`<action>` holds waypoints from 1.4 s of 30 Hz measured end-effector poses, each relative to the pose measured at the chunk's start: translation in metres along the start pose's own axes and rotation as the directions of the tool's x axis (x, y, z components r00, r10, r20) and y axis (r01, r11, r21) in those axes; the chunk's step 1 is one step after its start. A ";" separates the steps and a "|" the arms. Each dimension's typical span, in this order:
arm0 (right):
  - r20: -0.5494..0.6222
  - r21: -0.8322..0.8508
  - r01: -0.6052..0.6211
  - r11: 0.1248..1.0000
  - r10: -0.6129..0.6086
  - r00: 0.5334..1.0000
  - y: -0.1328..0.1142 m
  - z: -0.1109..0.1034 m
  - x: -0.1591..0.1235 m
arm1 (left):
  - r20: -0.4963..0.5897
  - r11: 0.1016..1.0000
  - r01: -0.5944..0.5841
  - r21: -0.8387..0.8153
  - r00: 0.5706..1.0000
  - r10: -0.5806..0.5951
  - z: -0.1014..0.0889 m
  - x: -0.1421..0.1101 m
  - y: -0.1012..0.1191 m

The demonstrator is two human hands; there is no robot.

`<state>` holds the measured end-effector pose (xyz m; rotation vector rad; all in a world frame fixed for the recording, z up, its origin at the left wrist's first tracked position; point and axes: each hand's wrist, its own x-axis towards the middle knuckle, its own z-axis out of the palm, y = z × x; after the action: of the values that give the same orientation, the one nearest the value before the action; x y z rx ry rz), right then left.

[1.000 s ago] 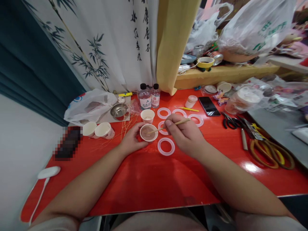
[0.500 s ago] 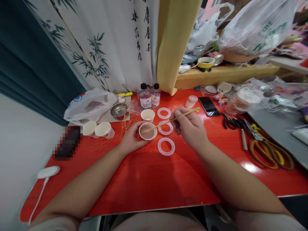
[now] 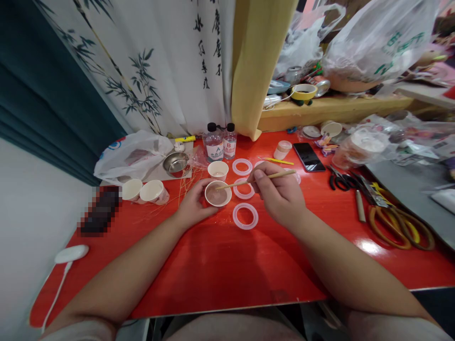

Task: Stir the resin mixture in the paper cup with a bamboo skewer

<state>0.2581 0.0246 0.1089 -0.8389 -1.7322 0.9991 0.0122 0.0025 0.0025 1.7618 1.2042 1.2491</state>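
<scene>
My left hand (image 3: pixel 195 203) is wrapped round the side of a paper cup (image 3: pixel 218 203) that stands on the red table and holds a pinkish-brown liquid. Pinched in my right hand (image 3: pixel 277 188) is a thin wooden stick (image 3: pixel 239 183), its far tip down in the liquid. Just behind this cup stands a second paper cup (image 3: pixel 218 171). Pale pink ring moulds lie to the right: a front ring (image 3: pixel 245 216), a back ring (image 3: pixel 242 166), and a middle ring (image 3: pixel 243 188) partly under the stick. More pink rings are partly hidden behind my right hand.
Bottles A (image 3: pixel 214 144) and B (image 3: pixel 230 143) stand at the back, near a metal bowl (image 3: pixel 176 162). Two paper cups (image 3: pixel 154 192) are on the left. Yellow tweezers (image 3: pixel 279 161), a small jar (image 3: pixel 283 149), a phone (image 3: pixel 309 157) and scissors (image 3: pixel 400 225) lie right.
The stick's tip has shifted slightly right and up within the cup, and the stick lies flatter. My right hand has tilted with it; my left hand stays on the cup.
</scene>
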 end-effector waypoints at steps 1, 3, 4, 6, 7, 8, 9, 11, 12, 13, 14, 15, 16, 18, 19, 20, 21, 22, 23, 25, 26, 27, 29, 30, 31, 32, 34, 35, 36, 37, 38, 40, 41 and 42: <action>0.002 -0.001 0.000 1.000 0.000 1.000 0.000 0.000 0.000 | -0.004 1.000 0.000 0.001 1.000 0.000 0.000 0.000 0.000; 0.003 -0.005 -0.003 1.000 0.003 1.000 0.001 0.000 0.000 | -0.010 1.000 -0.001 -0.003 1.000 0.001 0.000 0.000 0.000; 0.004 -0.007 -0.005 1.000 0.005 1.000 0.001 0.000 0.001 | -0.011 1.000 -0.001 -0.005 1.000 0.001 0.001 0.000 0.000; 0.002 -0.007 -0.002 1.000 0.002 1.000 0.001 0.000 0.001 | -0.011 1.000 -0.002 -0.007 1.000 0.002 0.001 0.000 0.000; 0.001 -0.005 0.002 1.000 -0.002 1.000 0.001 0.000 0.001 | -0.010 1.000 -0.003 -0.007 1.000 0.003 0.001 0.000 0.000; 0.000 -0.006 0.007 1.000 -0.007 1.000 0.001 -0.001 0.001 | -0.009 1.000 -0.004 -0.009 1.000 0.004 0.001 0.000 0.001; 0.001 -0.013 0.011 1.000 -0.011 1.000 0.001 -0.001 0.001 | -0.008 1.000 -0.004 -0.010 1.000 0.004 0.001 0.000 0.001; 0.009 -0.049 0.018 0.999 -0.018 1.000 0.001 -0.002 0.001 | -0.012 1.000 -0.006 -0.014 1.000 0.006 0.001 0.001 0.003; 0.017 -0.067 0.019 0.998 -0.018 1.000 0.002 -0.002 0.001 | -0.016 1.000 -0.007 -0.013 1.000 0.007 0.001 0.001 0.003; 0.026 -0.076 0.012 0.997 -0.010 1.000 0.004 -0.002 0.002 | -0.020 1.000 -0.007 -0.010 1.000 0.006 0.001 0.001 0.004; 0.033 -0.069 -0.006 0.998 0.008 0.999 0.006 -0.002 0.003 | -0.022 1.000 -0.007 -0.005 1.000 0.007 0.001 0.001 0.004; 0.034 -0.042 -0.038 0.998 0.039 0.999 0.009 -0.002 0.005 | -0.021 1.000 -0.007 0.000 1.000 0.007 0.001 0.001 0.005; 0.030 0.004 -0.085 0.996 0.085 0.996 0.012 -0.001 0.007 | -0.022 1.000 -0.008 0.005 1.000 0.008 0.001 0.001 0.005; 0.005 0.131 -0.207 0.969 0.208 0.978 0.020 0.002 0.012 | -0.029 1.000 -0.005 0.013 1.000 0.006 0.001 0.001 0.005; -0.010 0.203 -0.265 0.942 0.273 0.962 0.023 0.003 0.015 | -0.036 1.000 -0.002 0.018 0.999 0.003 0.001 0.002 0.005; -0.029 0.275 -0.308 0.911 0.328 0.944 0.027 0.005 0.019 | -0.044 1.000 0.003 0.025 0.999 -0.002 0.001 0.002 0.005; -0.048 0.342 -0.335 0.878 0.372 0.927 0.030 0.006 0.022 | -0.051 0.999 0.011 0.034 0.999 -0.010 0.001 0.002 0.005; -0.065 0.402 -0.347 0.847 0.405 0.912 0.032 0.006 0.024 | -0.056 0.999 0.019 0.043 0.998 -0.016 0.001 0.002 0.005; -0.081 0.453 -0.349 0.820 0.428 0.900 0.034 0.007 0.027 | -0.058 0.998 0.024 0.049 0.998 -0.021 0.001 0.003 0.005; -0.103 0.529 -0.349 0.774 0.466 0.879 0.037 0.006 0.030 | -0.071 0.998 0.024 0.055 0.997 -0.020 0.000 0.003 0.005; -0.111 0.555 -0.351 0.754 0.485 0.868 0.038 0.005 0.031 | -0.084 0.998 0.022 0.056 0.996 -0.017 0.000 0.003 0.005; -0.119 0.575 -0.352 0.739 0.501 0.857 0.039 0.004 0.032 | -0.098 0.998 0.019 0.057 0.995 -0.013 0.000 0.004 0.004; -0.137 0.603 -0.343 0.720 0.517 0.845 0.039 0.002 0.033 | -0.126 0.998 0.017 0.062 0.992 -0.010 0.000 0.004 0.004; -0.143 0.614 -0.336 0.714 0.520 0.842 0.039 0.001 0.034 | -0.137 0.998 0.018 0.062 0.991 -0.009 0.000 0.003 0.004; -0.149 0.623 -0.330 0.709 0.522 0.840 0.039 0.000 0.034 | -0.143 0.998 0.019 0.058 0.990 -0.010 0.000 0.003 0.004; -0.150 0.632 -0.327 0.702 0.525 0.838 0.038 0.000 0.034 | -0.145 0.998 0.020 0.053 0.989 -0.012 0.000 0.003 0.004; -0.156 0.651 -0.313 0.691 0.526 0.836 0.036 -0.001 0.035 | -0.143 0.999 0.027 0.046 0.990 -0.021 0.000 0.003 0.005; -0.159 0.659 -0.304 0.688 0.523 0.838 0.033 -0.002 0.035 | -0.135 0.999 0.031 0.044 0.990 -0.025 0.000 0.003 0.006; -0.165 0.667 -0.291 0.686 0.517 0.840 0.031 -0.003 0.035 | -0.127 0.999 0.033 0.041 0.992 -0.027 0.000 0.003 0.006; -0.174 0.672 -0.277 0.687 0.510 0.842 0.028 -0.005 0.035 | -0.118 0.999 0.033 0.037 0.993 -0.029 0.000 0.004 0.006; -0.183 0.676 -0.265 0.688 0.504 0.844 0.025 -0.006 0.036 | -0.110 0.999 0.031 0.030 0.994 -0.028 0.000 0.004 0.006; -0.198 0.678 -0.246 0.693 0.495 0.846 0.019 -0.009 0.037 | -0.094 1.000 0.027 0.008 0.995 -0.026 0.000 0.004 0.006; -0.201 0.678 -0.238 0.695 0.487 0.850 0.016 -0.011 0.037 | -0.088 1.000 0.027 -0.004 0.996 -0.027 0.000 0.004 0.006; -0.202 0.678 -0.228 0.699 0.476 0.856 0.013 -0.012 0.037 | -0.082 0.999 0.029 -0.014 0.996 -0.030 0.000 0.005 0.005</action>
<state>0.2583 0.0655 0.1146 -0.8497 -0.8109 1.4743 0.0143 0.0049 0.0089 1.6916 1.2609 1.3210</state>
